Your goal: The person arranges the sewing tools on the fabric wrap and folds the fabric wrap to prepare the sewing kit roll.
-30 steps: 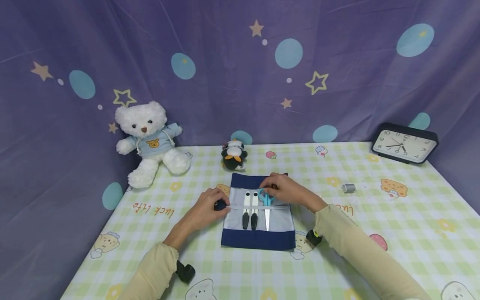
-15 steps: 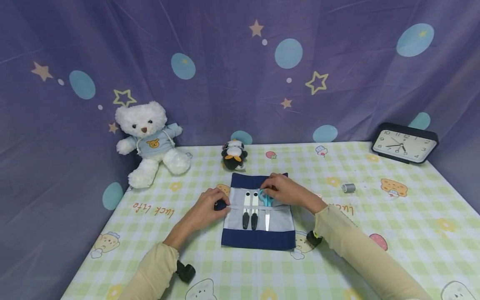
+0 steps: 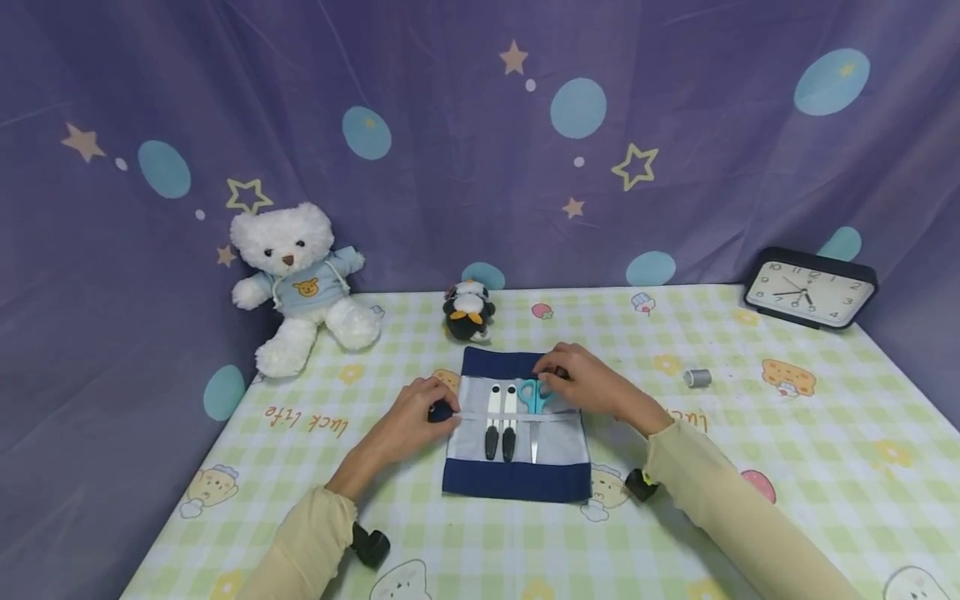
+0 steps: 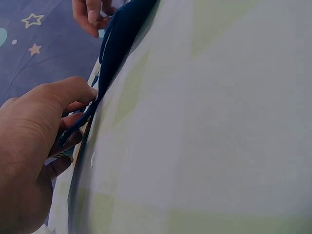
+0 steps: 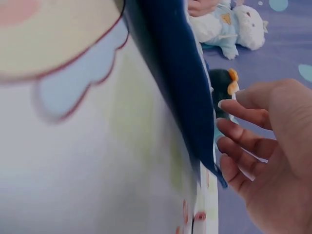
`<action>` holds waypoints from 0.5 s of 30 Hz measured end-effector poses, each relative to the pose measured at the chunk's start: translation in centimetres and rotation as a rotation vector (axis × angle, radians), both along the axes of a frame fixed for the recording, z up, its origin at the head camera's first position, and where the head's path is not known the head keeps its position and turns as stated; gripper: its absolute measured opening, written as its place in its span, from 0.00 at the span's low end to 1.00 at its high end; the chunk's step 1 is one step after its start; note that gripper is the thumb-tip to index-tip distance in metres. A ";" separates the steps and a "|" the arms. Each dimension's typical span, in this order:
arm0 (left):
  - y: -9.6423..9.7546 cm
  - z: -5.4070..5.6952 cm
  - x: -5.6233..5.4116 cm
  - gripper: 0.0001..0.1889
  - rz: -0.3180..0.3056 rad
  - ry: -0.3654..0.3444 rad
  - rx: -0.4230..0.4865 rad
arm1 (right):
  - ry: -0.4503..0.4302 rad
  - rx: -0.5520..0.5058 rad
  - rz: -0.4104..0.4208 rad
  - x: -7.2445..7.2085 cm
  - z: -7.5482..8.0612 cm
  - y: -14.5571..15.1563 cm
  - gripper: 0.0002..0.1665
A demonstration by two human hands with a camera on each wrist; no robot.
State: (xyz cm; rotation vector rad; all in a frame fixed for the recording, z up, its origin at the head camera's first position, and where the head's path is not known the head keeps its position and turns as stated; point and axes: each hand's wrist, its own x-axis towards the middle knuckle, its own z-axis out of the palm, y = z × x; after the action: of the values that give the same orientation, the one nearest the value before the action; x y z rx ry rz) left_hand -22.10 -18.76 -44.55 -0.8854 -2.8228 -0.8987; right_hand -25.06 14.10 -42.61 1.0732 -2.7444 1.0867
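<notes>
A navy cloth tool pouch with a pale grey lining lies unfolded on the table in the head view. Turquoise-handled scissors sit under its elastic band, blades toward the person. Beside them, two slim white tools with black ends are tucked under the same band; their kind is unclear. My left hand pinches the pouch's left edge, and navy cloth shows between its fingers in the left wrist view. Just at the scissors' handles is my right hand; its loosely bent fingers show nothing between them.
A penguin toy lies behind the pouch, and a white teddy bear sits at the back left. Toward the right are a grey thread spool and a black clock. A checked cloth covers the table.
My right hand has shifted slightly right, off the scissors' handles, uncovering more of them. The scissors stay under the band. My left hand keeps its place on the pouch edge.
</notes>
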 end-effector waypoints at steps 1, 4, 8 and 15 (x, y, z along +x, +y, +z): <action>0.0 0.0 0.0 0.05 0.000 0.001 0.002 | -0.008 -0.016 -0.011 0.1 0.0 0.3 0.12; -0.1 0.0 0.0 0.05 0.000 0.005 0.003 | -0.014 -0.061 -0.039 0.2 -0.1 1.4 0.12; 0.0 0.0 0.0 0.05 -0.005 -0.006 -0.007 | -0.015 -0.103 -0.089 0.8 -0.2 3.1 0.11; 0.0 0.0 0.1 0.05 -0.001 -0.005 -0.001 | 0.037 -0.131 -0.225 1.6 -0.4 6.6 0.11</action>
State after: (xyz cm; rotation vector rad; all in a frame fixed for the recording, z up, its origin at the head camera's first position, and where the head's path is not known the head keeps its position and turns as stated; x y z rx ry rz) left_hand -22.00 -18.76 -44.59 -0.8860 -2.8275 -0.9007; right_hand -23.46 20.67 -43.04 0.7402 -2.6417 1.1786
